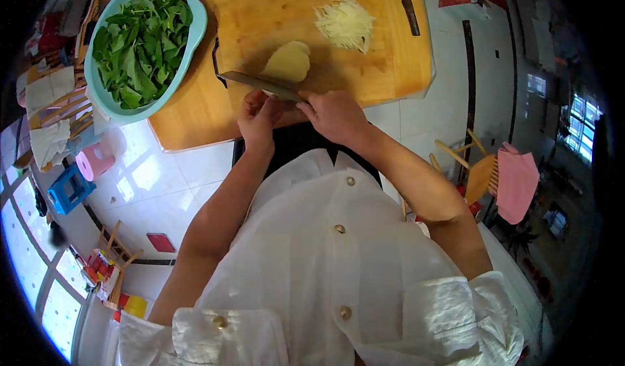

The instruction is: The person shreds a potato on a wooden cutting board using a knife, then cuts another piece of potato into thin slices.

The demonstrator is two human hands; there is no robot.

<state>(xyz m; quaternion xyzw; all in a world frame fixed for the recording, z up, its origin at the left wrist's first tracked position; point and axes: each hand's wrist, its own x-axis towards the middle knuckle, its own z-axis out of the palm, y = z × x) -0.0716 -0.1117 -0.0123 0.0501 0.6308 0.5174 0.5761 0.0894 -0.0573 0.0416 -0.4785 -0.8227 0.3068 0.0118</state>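
Note:
My right hand (335,114) is closed on the handle end of a kitchen knife (260,84), whose wide blade points left over the near edge of the wooden cutting board (247,21). Beside the blade, my left hand (258,117) has its fingers pinched together near a small pale piece; the blade partly hides what they hold. Just beyond the knife, pale thin slices (288,61) lie overlapped on the board. A heap of pale shreds (345,25) sits farther back to the right.
A light blue basin (200,24) of green leaves (140,47) stands on the table's left. A dark-handled utensil (411,15) lies at the board's back right. A wooden chair with a pink cloth (517,182) stands right. A blue stool (70,190) and pink bin (94,162) are on the left.

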